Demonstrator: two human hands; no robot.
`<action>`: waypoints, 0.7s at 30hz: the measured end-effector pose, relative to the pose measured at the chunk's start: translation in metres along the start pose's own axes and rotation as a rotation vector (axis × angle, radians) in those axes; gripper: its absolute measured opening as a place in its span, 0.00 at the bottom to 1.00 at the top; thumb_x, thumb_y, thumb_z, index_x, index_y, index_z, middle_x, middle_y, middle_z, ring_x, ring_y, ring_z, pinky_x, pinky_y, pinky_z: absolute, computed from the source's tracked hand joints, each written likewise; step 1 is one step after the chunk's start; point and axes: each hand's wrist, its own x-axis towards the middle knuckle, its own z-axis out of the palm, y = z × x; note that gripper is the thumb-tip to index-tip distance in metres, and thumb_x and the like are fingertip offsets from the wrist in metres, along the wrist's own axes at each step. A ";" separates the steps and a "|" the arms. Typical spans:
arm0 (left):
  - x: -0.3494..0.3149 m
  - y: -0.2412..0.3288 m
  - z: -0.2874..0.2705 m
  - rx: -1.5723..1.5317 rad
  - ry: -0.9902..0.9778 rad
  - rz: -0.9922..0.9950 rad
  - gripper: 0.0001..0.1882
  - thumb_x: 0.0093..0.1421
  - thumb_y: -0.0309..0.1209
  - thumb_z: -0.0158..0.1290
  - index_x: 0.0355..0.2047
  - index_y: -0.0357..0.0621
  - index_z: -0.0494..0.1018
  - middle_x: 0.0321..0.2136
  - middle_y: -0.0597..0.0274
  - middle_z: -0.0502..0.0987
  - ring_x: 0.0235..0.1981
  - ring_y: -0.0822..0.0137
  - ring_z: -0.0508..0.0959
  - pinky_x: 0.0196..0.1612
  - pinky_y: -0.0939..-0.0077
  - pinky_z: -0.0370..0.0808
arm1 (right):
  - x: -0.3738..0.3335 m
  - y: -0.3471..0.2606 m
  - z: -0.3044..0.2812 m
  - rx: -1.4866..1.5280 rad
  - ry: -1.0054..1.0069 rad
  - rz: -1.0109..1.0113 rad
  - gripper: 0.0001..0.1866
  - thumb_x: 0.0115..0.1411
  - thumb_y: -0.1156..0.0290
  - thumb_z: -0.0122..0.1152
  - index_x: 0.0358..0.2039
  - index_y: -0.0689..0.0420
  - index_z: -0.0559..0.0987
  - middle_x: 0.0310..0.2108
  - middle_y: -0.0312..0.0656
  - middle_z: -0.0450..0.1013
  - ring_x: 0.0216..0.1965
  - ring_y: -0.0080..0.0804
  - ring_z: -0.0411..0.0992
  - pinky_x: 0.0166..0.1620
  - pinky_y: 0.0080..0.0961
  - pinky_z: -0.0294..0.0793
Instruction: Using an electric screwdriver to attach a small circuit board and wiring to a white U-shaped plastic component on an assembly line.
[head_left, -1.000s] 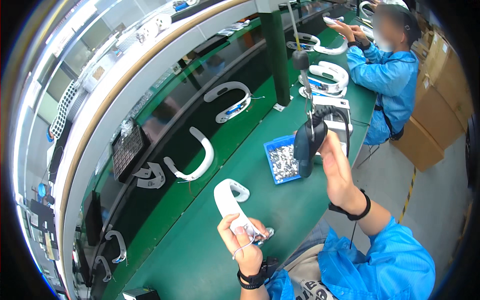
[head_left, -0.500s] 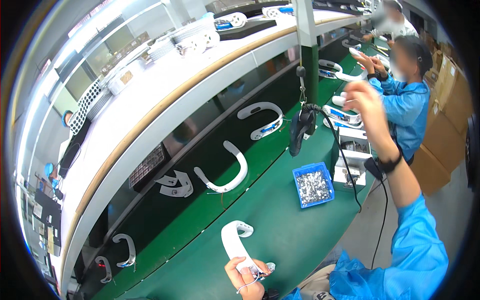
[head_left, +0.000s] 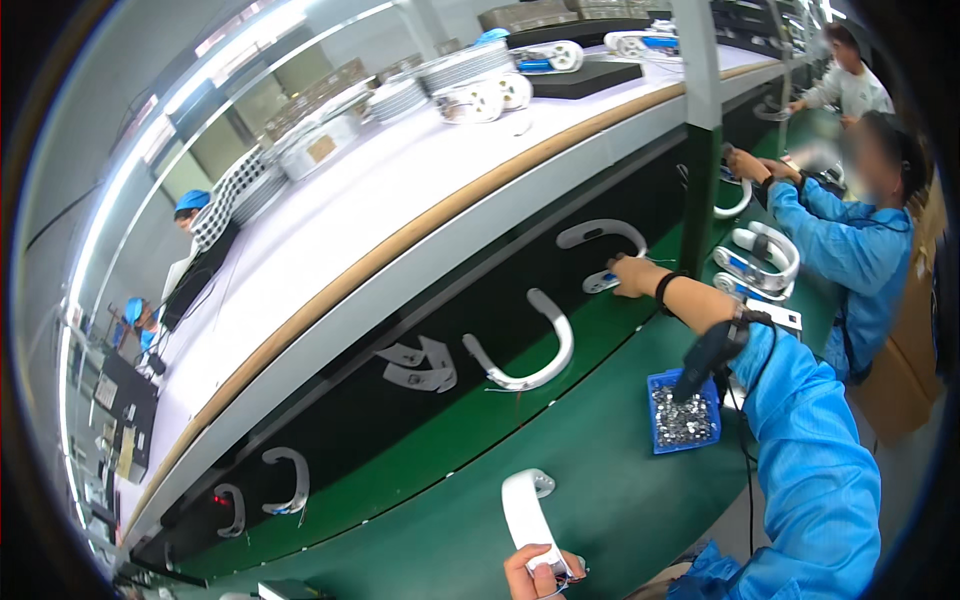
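Observation:
My left hand [head_left: 538, 575] is closed around the lower end of a white curved neckband housing [head_left: 524, 508], with small parts and a thin wire at the gripped end. Stretched out across the bench, my right hand [head_left: 634, 277] has its fingers curled at the near end of another white U-shaped neckband housing [head_left: 603, 236]. A blue piece shows in that end beside my fingertips. A black electric screwdriver [head_left: 705, 358] hangs in front of my right forearm. Just below it sits a blue tray [head_left: 657, 436] of small metal and dark parts, probably screws.
More white neckband housings [head_left: 545, 378] lie along the far strip of the green bench [head_left: 450, 525]. White cut pieces [head_left: 420, 365] are beside them. A grey post [head_left: 702, 95] and a raised shelf [head_left: 380, 215] border the bench. A co-worker in blue [head_left: 850, 235] works at right.
My right hand has come down from its raised place at the right and reached forward to the far housing. My view has shifted left. The left hand still holds its housing.

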 end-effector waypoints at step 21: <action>-0.035 0.066 -0.049 0.130 0.295 0.167 0.16 0.76 0.37 0.42 0.59 0.45 0.60 0.24 0.54 0.75 0.22 0.67 0.73 0.29 0.72 0.74 | -0.182 -0.201 -0.130 0.104 0.231 -0.955 0.09 0.61 0.64 0.65 0.34 0.55 0.77 0.31 0.39 0.74 0.32 0.40 0.79 0.33 0.36 0.80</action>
